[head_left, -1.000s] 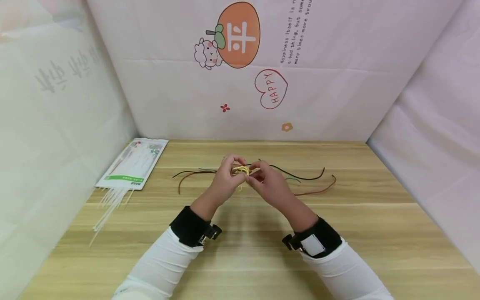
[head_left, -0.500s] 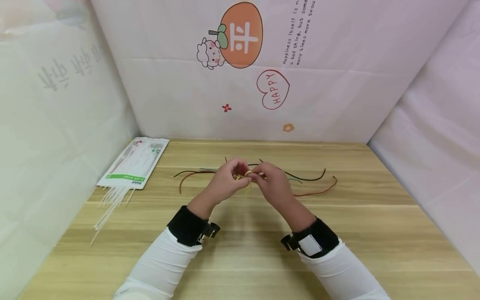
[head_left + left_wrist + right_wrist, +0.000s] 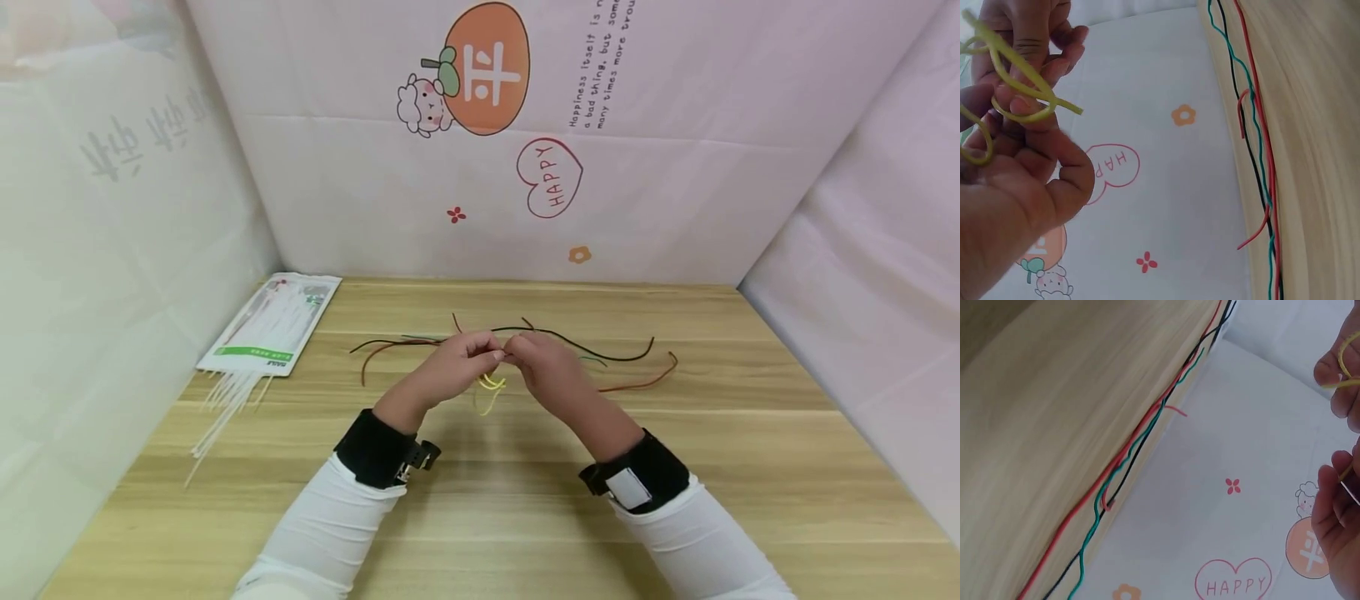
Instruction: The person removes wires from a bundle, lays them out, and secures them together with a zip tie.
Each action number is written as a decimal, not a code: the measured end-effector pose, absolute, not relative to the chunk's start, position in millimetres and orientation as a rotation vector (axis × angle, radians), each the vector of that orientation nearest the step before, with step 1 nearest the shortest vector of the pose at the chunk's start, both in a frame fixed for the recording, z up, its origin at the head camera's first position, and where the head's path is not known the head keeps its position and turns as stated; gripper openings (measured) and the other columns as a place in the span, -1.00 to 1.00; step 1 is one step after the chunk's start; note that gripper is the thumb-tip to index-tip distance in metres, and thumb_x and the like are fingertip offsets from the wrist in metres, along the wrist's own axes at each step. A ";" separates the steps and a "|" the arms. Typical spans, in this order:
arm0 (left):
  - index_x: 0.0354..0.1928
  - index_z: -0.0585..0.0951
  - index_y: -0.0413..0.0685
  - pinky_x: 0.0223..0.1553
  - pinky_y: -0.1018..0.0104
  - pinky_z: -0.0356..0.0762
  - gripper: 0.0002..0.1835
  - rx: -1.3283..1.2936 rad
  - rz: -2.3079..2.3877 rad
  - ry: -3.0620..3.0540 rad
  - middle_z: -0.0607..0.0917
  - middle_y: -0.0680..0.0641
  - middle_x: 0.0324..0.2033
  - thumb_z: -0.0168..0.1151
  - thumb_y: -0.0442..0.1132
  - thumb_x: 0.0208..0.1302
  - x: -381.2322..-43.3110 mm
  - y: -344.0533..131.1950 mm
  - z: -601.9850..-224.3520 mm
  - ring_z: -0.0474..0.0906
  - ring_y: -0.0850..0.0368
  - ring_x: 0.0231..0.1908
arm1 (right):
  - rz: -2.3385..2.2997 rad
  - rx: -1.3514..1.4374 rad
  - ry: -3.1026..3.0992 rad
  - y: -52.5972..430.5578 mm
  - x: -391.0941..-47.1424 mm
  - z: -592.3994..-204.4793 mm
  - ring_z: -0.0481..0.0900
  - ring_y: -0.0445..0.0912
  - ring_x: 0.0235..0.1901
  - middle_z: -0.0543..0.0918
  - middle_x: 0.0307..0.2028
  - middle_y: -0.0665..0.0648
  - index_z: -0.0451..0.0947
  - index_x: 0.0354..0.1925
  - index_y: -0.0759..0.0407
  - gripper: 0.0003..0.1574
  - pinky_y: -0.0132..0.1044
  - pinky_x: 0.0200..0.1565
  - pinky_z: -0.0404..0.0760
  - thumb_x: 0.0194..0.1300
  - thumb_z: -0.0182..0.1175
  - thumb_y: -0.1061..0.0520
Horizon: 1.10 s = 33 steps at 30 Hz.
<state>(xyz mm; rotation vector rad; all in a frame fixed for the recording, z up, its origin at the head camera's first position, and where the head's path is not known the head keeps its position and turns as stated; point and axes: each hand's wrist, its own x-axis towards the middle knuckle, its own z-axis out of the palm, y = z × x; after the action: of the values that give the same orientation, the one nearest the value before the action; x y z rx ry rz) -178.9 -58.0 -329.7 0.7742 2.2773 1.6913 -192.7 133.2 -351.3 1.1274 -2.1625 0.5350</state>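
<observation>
A thin yellow wire (image 3: 491, 385) with loose loops hangs below the fingers in the head view. My left hand (image 3: 453, 367) pinches it between thumb and fingers. My right hand (image 3: 547, 367) meets the left fingertips and pinches the wire too, though the exact grip is hidden from above. In the left wrist view the yellow wire (image 3: 1025, 72) loops across both hands, with one short end sticking out past the left fingertips. At the right edge of the right wrist view, part of the yellow wire (image 3: 1349, 359) curls over the left fingers.
Behind the hands, a black wire (image 3: 600, 350), a red wire (image 3: 637, 385) and a green wire (image 3: 592, 359) lie across the wooden table (image 3: 480, 517). A white packet (image 3: 273, 325) with white cable ties (image 3: 228, 400) spilling out lies at left. White printed sheets wall the table.
The yellow loops, bunched between the hands a second ago, now hang lower beneath the fingers. The fingertips of both hands have come together, the right hand turning more knuckles-up.
</observation>
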 end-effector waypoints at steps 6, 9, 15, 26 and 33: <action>-0.20 0.54 -0.27 -0.25 0.24 0.41 -0.82 0.798 1.611 2.264 0.53 -0.01 -0.36 -0.03 -0.32 0.45 -180.8 -62.2 -330.7 0.39 0.14 -0.36 | 0.375 1.185 -2.083 145.6 -199.1 -344.1 0.42 -0.11 -0.55 0.50 -0.48 0.07 0.34 -0.48 0.14 -0.61 -0.33 -0.57 0.40 -0.05 0.43 0.31; -0.17 0.60 -0.25 -0.27 0.27 0.41 -0.81 0.792 1.515 2.340 0.61 -0.06 -0.30 -0.02 -0.36 0.39 -181.0 -63.3 -328.1 0.40 0.16 -0.37 | 0.309 1.223 -2.042 152.0 -202.0 -341.1 0.46 -0.07 -0.53 0.48 -0.48 0.07 0.39 -0.46 0.14 -0.62 -0.26 -0.51 0.46 -0.11 0.45 0.29; -0.11 0.65 -0.19 -0.35 0.32 0.36 -0.79 0.726 1.343 2.564 0.64 -0.08 -0.15 0.04 -0.35 0.37 -179.2 -60.1 -326.8 0.36 0.16 -0.44 | 0.268 1.261 -2.075 157.1 -198.7 -339.8 0.45 -0.05 -0.51 0.46 -0.50 0.07 0.43 -0.44 0.16 -0.71 -0.23 -0.44 0.46 0.02 0.41 0.28; 0.17 0.53 -0.07 -0.11 0.13 0.44 -0.58 0.654 1.525 2.600 0.50 -0.14 0.06 0.09 -0.30 0.25 -172.9 -53.3 -338.8 0.43 0.03 -0.03 | 0.572 1.245 -2.426 147.7 -176.6 -338.5 0.49 -0.18 -0.53 0.64 -0.43 0.03 0.59 -0.27 0.17 -0.95 -0.33 -0.45 0.47 0.27 0.24 0.20; 0.16 0.37 -0.25 -0.21 0.18 0.53 -0.67 0.359 2.064 2.047 0.54 -0.13 -0.27 -0.01 -0.22 0.47 -173.1 -53.6 -343.8 0.51 0.11 -0.36 | 0.723 1.210 -2.365 155.4 -181.1 -344.3 0.50 -0.15 -0.43 0.62 -0.38 0.06 0.62 -0.29 0.19 -0.96 -0.27 -0.36 0.53 0.24 0.24 0.28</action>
<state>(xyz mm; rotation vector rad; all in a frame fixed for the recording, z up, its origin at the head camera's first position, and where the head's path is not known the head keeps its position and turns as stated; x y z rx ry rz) -173.1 -53.6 -343.8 0.3592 2.0469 2.0640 -181.1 155.4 -344.3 1.2101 -2.3648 0.7235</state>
